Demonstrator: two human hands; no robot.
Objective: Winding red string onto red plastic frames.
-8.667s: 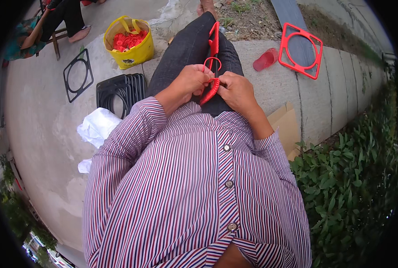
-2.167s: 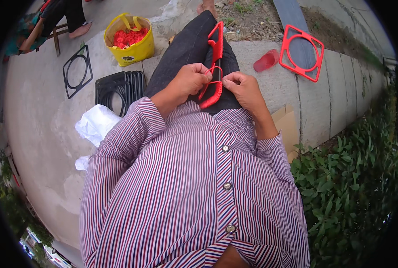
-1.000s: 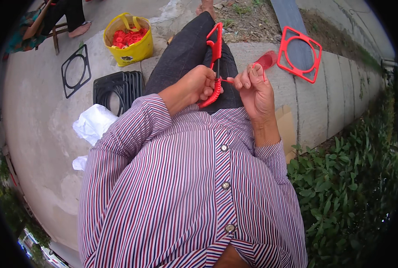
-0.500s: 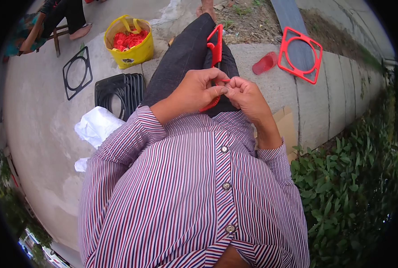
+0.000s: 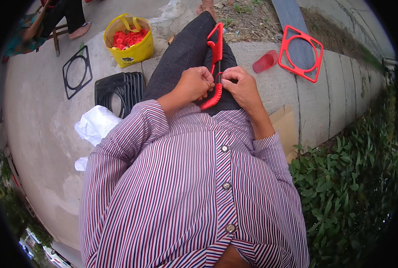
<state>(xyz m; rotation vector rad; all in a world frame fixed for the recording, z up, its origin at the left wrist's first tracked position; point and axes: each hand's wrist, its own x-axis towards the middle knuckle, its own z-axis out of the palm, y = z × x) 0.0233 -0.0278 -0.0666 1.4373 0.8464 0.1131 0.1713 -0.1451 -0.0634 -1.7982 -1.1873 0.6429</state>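
Across my thighs rests a frame [image 5: 217, 53], its far part covered in red and a bare black stretch showing between my hands. Ridged red cord [image 5: 212, 98] is wound closely around its near part. A thin red strand [image 5: 219, 73] curves over the black stretch to my right hand [image 5: 242, 87], whose thumb and forefinger pinch it. On the frame's left side my left hand [image 5: 194, 85] is closed, its fingertips against the frame beside the wound cord; what they hold is too small to make out.
To the left lie stacked black frames [image 5: 126, 91], a single black frame [image 5: 77, 72] and a white bag [image 5: 97, 124]. A yellow bag [image 5: 138, 52] holds red coils [image 5: 128, 39]. Rightward are a red frame [image 5: 318, 67], a red cup-like thing [image 5: 265, 62], cardboard [image 5: 284, 129] and bushes [image 5: 337, 183]. Someone sits far left.
My hands were together above the frame, fingertips meeting at the red strand. They have moved apart to either side of the frame, uncovering its black stretch and wound cord.
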